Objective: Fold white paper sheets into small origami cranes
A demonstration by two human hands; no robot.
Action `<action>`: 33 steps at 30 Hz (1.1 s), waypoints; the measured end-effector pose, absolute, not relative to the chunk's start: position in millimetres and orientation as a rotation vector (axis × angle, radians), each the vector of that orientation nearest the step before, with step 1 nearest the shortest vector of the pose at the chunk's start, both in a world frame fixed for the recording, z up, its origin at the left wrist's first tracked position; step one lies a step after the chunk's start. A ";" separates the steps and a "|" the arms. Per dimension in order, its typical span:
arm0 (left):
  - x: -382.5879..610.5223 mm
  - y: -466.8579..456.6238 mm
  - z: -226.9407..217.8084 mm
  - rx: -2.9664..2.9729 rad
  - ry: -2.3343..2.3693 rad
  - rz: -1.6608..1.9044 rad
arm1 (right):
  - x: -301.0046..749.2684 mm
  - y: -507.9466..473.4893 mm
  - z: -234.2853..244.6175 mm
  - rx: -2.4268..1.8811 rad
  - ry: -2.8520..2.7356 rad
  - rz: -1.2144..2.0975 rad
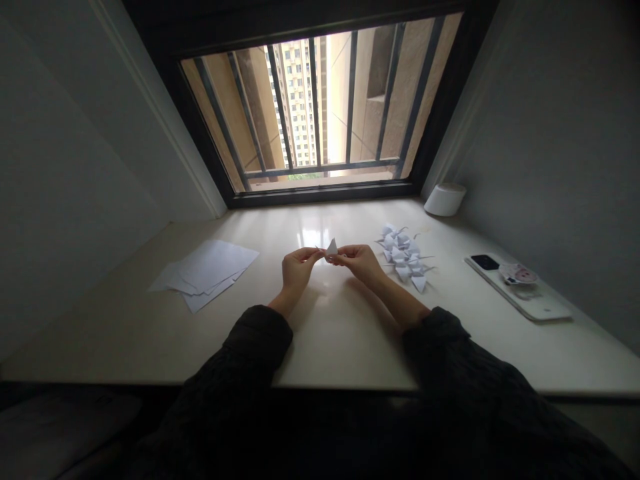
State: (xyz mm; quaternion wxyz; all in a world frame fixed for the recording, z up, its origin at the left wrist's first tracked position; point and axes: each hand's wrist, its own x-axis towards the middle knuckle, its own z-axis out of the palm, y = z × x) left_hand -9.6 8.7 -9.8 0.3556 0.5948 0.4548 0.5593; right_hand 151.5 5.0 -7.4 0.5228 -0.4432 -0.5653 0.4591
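Observation:
Between my two hands, over the middle of the white sill, is a small folded white paper crane (pixel 331 249). My left hand (pixel 299 267) pinches it from the left with thumb and forefinger. From the right, the fingertips of my right hand (pixel 361 261) close on its other side. One pointed paper flap stands up between the fingers; the lower part is hidden by them. To the right of my right hand lies a cluster of several finished paper cranes (pixel 403 255). Farther left, a loose stack of white paper sheets (pixel 215 267) lies fanned out.
A white phone (pixel 535 303) with a round grip on its back lies at the right. In the back right corner stands a white cylindrical object (pixel 445 200). A dark-framed barred window (pixel 320 195) borders the sill (pixel 125 333) at the back, with walls on both sides.

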 end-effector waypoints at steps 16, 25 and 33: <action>-12.4 9.3 -12.9 1.468 1.252 1.429 | 153.6 7.7 -8.6 -1.075 -1.404 1.024; -11.2 3.8 -6.9 1.298 1.253 1.355 | 150.8 3.1 -5.1 -1.015 -1.334 1.036; -9.9 4.3 -10.6 1.328 1.220 1.348 | 153.2 6.2 -7.8 -1.000 -1.356 1.030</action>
